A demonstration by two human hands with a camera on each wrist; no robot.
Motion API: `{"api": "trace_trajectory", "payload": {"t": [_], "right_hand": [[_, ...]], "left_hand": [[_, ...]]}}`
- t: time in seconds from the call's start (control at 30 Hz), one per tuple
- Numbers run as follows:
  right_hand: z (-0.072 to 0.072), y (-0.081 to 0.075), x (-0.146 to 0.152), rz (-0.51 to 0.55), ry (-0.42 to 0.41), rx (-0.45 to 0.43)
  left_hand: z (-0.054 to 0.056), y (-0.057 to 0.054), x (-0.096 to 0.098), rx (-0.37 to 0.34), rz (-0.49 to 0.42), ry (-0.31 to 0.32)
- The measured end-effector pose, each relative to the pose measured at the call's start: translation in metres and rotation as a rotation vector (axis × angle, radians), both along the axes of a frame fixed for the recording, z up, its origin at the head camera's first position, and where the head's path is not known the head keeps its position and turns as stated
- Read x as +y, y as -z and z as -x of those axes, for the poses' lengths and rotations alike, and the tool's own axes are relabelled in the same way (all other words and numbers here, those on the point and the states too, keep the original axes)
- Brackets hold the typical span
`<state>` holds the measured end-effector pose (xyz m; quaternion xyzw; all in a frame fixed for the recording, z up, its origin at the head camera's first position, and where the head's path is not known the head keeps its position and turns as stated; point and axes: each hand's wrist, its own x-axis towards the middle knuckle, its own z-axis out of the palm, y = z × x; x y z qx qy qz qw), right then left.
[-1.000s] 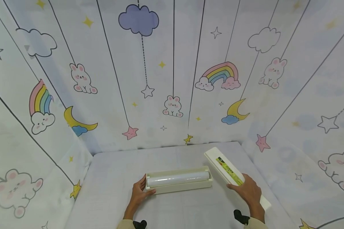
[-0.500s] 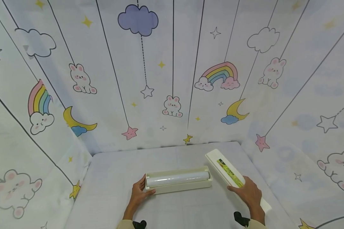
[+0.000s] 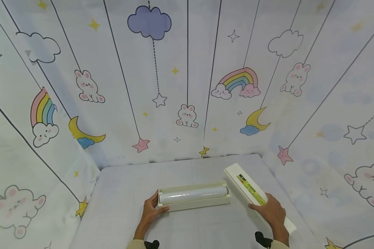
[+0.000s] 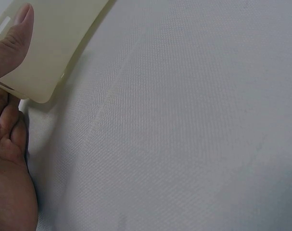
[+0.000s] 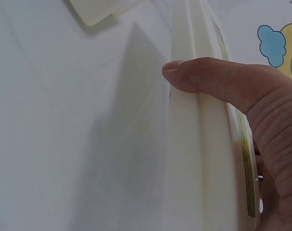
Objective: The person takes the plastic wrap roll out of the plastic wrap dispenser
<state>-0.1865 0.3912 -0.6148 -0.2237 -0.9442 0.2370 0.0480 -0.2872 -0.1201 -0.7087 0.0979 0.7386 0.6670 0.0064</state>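
A long cream dispenser box (image 3: 199, 203) lies uncovered on the table, with a shiny roll of plastic wrap (image 3: 193, 195) inside it. My left hand (image 3: 151, 211) grips the box's left end, thumb on the front wall and fingers round the end; the left wrist view shows the thumb (image 4: 21, 36) against the cream wall. My right hand (image 3: 271, 209) holds the long cream lid (image 3: 237, 170), slanted to the right of the box, its yellow-green label (image 3: 251, 189) partly under the hand. In the right wrist view the thumb (image 5: 203, 77) lies across the lid's long edge.
A white cloth covers the table (image 3: 124, 180). Printed curtain walls (image 3: 187, 69) with rabbits, clouds and stars rise at the back and both sides. Black heart-shaped pieces (image 3: 263, 239) sit at both cuffs.
My right hand has shifted slightly down and to the right with the lid. My left hand and the box stay almost where they were.
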Motion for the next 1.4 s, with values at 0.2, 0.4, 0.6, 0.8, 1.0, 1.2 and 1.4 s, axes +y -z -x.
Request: {"api": "trace_trajectory", "payload": {"t": [0.2,0.4,0.6,0.8,1.0,1.2,1.4], "right_hand": [[-0.002,0.005,0.001,0.006,0.008,-0.008],[-0.004,0.010,0.003,0.018,0.006,-0.021],[-0.007,0.019,0.006,0.027,0.011,-0.028],[-0.010,0.021,0.006,0.036,0.015,-0.026],[-0.012,0.022,0.004,0.038,0.025,-0.049],[-0.012,0.025,0.004,0.035,0.020,-0.048],[-0.015,0.027,0.004,0.050,0.035,-0.061]], "left_hand": [[0.000,0.001,0.000,0.020,0.005,0.008],[0.000,0.003,-0.001,0.008,0.015,0.000],[0.001,0.004,-0.001,0.034,0.023,0.000],[0.002,0.006,-0.001,0.041,0.029,-0.002],[0.000,0.005,-0.001,0.022,0.015,-0.003],[0.000,0.004,-0.001,0.017,0.017,-0.013],[0.001,0.004,0.000,0.008,0.016,0.001]]}}
